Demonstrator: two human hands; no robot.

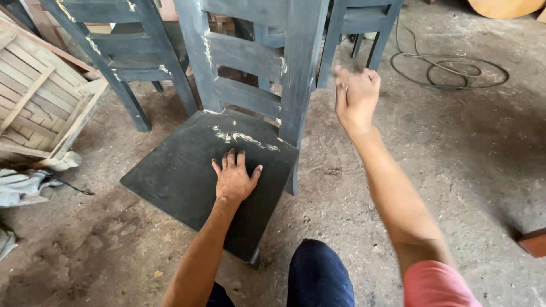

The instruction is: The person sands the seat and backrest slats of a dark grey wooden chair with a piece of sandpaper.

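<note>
A dark grey painted wooden chair (170,170) stands in front of me, its seat worn pale in patches near the back. My left hand (234,176) lies flat on the seat, fingers spread, holding nothing. My right hand (355,96) is raised in the air beside the chair's right back post (301,68). It is blurred, with fingers curled; I cannot tell if anything is in it. My knee in dark trousers (318,278) shows at the bottom.
Two more dark chairs, one (131,51) at the back left and one (364,23) at the back right. A slatted wooden frame (34,96) leans at the left, with cloth (23,185) below it. A coiled cable (449,71) lies on the dusty concrete floor.
</note>
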